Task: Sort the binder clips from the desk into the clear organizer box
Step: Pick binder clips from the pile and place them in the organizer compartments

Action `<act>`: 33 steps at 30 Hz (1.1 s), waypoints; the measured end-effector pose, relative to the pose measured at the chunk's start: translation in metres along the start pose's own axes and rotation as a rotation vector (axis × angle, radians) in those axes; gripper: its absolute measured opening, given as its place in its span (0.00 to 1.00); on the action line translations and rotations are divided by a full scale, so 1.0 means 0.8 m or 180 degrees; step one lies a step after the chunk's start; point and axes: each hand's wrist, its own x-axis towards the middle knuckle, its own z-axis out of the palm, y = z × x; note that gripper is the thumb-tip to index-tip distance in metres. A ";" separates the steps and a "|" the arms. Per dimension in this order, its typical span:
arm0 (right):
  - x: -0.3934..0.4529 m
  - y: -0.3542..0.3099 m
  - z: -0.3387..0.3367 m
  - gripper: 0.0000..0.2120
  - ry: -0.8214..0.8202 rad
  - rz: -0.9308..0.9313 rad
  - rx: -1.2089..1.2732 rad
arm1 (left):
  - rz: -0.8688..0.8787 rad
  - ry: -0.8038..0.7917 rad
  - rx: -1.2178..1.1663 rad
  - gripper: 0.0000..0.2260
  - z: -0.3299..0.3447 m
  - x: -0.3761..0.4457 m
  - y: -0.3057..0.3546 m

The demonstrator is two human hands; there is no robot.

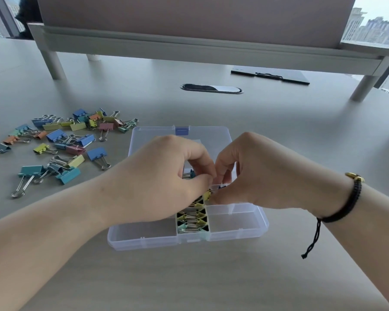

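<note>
Loose binder clips point(61, 140) lay scattered near the desk's point(301, 122) left edge. Left hand point(164, 182) and right hand point(256, 176) met over the clear organizer box point(240, 223), fingers curled, jointly pinching a yellow clip point(207, 195) above the middle compartment's packed row point(192, 219). Black clipboard point(271, 75) lay far right.

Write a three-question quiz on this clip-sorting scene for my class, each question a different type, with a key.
1. True or false: the loose clips lie to the right of the box.
2. Which compartment of the box holds a row of packed clips? A) near left B) near middle C) near right
3. Fill in: both the left hand and the right hand pinch a ______ clip over the box.

Key: 1 false, they lie to its left; 2 B; 3 yellow.
</note>
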 end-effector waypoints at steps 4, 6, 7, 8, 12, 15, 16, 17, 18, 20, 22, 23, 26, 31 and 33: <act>0.001 0.001 0.000 0.07 -0.0046 0.0003 0.0133 | -0.0087 0.0009 -0.0217 0.04 -0.004 0.002 0.007; 0.003 0.003 -0.003 0.08 -0.0105 0.0008 0.0251 | -0.0154 0.0036 -0.0290 0.04 -0.007 0.003 0.005; 0.003 0.004 -0.005 0.09 -0.0130 0.0019 0.0325 | -0.0181 0.0023 -0.0362 0.05 -0.008 0.004 0.005; 0.003 0.004 -0.008 0.09 -0.0151 0.0025 0.0394 | -0.0214 0.0014 -0.0540 0.05 -0.009 0.005 0.005; 0.003 0.007 -0.011 0.09 -0.0231 0.0008 0.0471 | -0.0459 -0.0007 -0.1212 0.11 -0.016 0.009 -0.002; 0.007 0.009 -0.010 0.06 -0.0092 -0.0059 0.0526 | -0.0537 -0.0102 -0.1487 0.15 -0.017 0.011 -0.006; 0.008 0.010 -0.009 0.05 0.0021 -0.0107 0.0558 | -0.0531 -0.0068 -0.1601 0.17 -0.017 0.010 -0.006; 0.010 0.010 -0.009 0.04 0.0143 -0.0158 0.0632 | -0.0504 -0.0029 -0.1668 0.17 -0.018 0.010 -0.006; 0.011 0.010 -0.009 0.02 0.0243 -0.0217 0.0776 | -0.0468 -0.0009 -0.1678 0.17 -0.017 0.010 -0.006; 0.011 0.009 -0.008 0.04 0.0359 -0.0338 0.1175 | -0.0363 -0.0001 -0.1556 0.17 -0.017 0.010 -0.006; 0.010 0.008 -0.008 0.09 0.0417 -0.0427 0.1507 | -0.0259 0.0089 -0.1424 0.15 -0.015 0.010 -0.003; 0.010 0.008 -0.008 0.10 0.0442 -0.0464 0.1617 | -0.0223 0.0177 -0.1416 0.13 -0.014 0.009 -0.001; 0.012 0.011 -0.005 0.11 0.0577 -0.0555 0.1744 | -0.0161 0.0444 -0.1511 0.09 -0.016 0.009 0.004; 0.017 0.015 -0.005 0.04 0.0741 -0.0634 0.1806 | -0.0173 0.0856 -0.1703 0.13 -0.024 0.008 0.008; 0.018 0.014 -0.004 0.04 0.0716 -0.0656 0.1755 | -0.0187 0.0850 -0.1708 0.13 -0.024 0.007 0.009</act>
